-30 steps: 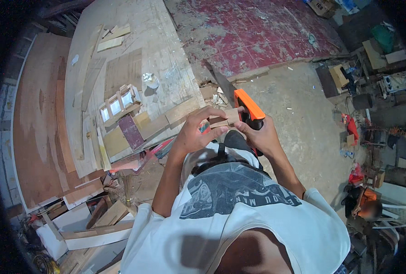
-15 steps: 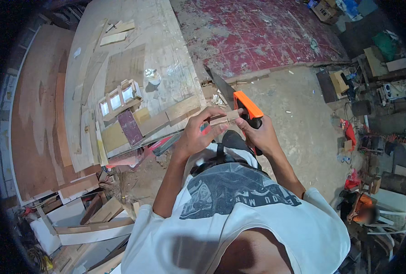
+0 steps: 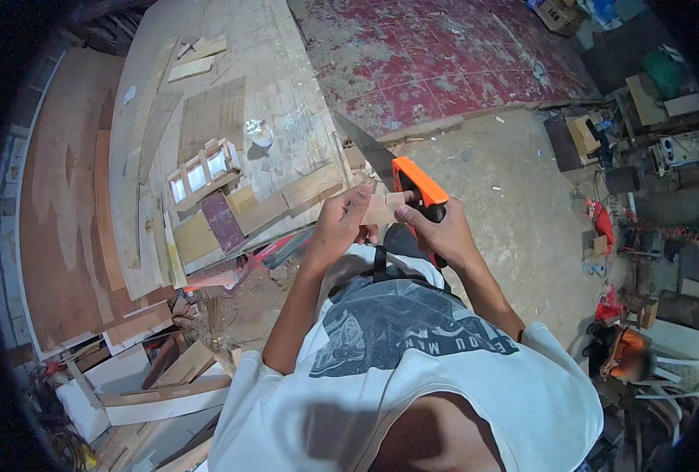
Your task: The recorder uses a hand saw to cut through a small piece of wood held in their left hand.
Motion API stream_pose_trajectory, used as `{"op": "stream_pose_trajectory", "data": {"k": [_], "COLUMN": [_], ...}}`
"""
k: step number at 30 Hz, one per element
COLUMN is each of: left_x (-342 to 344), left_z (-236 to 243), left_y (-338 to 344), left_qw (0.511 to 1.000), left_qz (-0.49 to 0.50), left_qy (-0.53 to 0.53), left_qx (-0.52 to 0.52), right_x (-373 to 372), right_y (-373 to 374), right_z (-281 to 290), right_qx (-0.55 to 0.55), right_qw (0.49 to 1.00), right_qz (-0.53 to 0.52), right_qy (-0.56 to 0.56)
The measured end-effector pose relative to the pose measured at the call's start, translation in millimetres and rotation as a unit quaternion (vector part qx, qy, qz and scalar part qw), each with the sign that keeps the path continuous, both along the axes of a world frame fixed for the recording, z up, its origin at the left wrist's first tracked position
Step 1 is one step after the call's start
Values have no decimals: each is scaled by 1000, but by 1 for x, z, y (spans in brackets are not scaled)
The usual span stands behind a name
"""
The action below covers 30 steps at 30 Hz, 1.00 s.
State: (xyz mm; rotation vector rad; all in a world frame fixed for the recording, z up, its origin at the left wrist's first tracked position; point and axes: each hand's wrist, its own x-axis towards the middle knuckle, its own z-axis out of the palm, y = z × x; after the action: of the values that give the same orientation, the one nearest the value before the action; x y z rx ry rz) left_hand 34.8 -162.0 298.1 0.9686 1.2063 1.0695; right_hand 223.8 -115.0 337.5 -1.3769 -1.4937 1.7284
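Note:
Small pale wooden blocks (image 3: 382, 208) are held between my two hands in front of my waist; they look like two pieces set against each other, though the fingers hide part of the joint. My left hand (image 3: 338, 226) pinches their left end between thumb and fingers. At the right end, the thumb and a finger of my right hand (image 3: 446, 236) touch the wood. That same hand keeps hold of a handsaw (image 3: 419, 179) with an orange and black handle, its dark blade slanting up and left over the bench edge.
A large plywood bench top (image 3: 286, 86) lies ahead to the left, bearing a small wooden frame (image 3: 204, 171), a white cup (image 3: 260, 132) and several boards. Offcuts (image 3: 161, 377) are heaped at lower left. Tools and boxes line the right side, by an orange item (image 3: 626, 354).
The wooden blocks have turned in my fingers, so a broader face shows. My left hand has rolled with them, and the saw has shifted slightly left.

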Motion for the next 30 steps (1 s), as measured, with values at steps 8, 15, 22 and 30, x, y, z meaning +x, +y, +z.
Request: {"op": "stream_pose_trajectory", "data": {"k": [8, 15, 22, 30], "left_x": [2, 3, -1, -3], "left_z": [-4, -6, -4, 24], "left_y": [8, 13, 20, 12], "left_qw": [999, 1000, 1000, 996], "left_qz": [-19, -9, -13, -26], "left_qy": [7, 5, 24, -32], "left_qx": [26, 10, 14, 79], "right_x": [3, 1, -2, 0], "right_y": [1, 5, 10, 4], "right_z": [-12, -12, -8, 15], "right_qx": [31, 24, 19, -10], "right_qw": [999, 999, 999, 998], "right_qz": [-21, -23, -23, -41], "right_qy": [3, -2, 15, 42]}}
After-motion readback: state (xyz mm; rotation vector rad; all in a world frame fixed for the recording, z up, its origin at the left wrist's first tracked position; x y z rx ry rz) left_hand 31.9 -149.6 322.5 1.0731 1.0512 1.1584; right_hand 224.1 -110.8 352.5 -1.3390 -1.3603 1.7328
